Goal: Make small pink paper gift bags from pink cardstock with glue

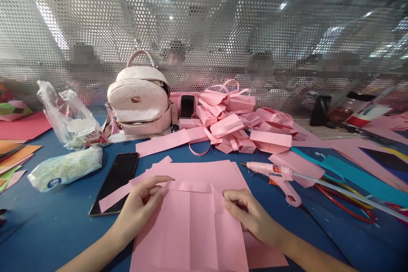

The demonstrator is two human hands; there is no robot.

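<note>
Pink paper (191,221) is lying flat at the near edge of the blue tabletop (57,238), squarely between both hands, with a narrow flap already folded down along its top edge and two lengthwise creases showing down its middle. The left hand (142,202) is pinching the top left corner of that flap, thumb and forefinger closed on the paper. The right hand (247,214) is curling with its fingertips pressing on the sheet's right-hand panel; whether it is gripping an edge or only pressing down is not clear. More pink sheets are lying underneath, spreading out to the right and beyond.

Judging by the creases, folding appears to be the step in hand, the top hem being pressed before the side panels are brought in. Any next fold would seem to call for keeping the hem edges aligned and the sheet from sliding on the stack below.

A glue gun (277,176) is resting just right of the sheets, nozzle pointing left. A black phone (116,180) is lying to the left, with a pink strip across its lower part. Further back, a heap of finished pink paper bags (236,123) is sitting beside a pale pink backpack (140,100).
</note>
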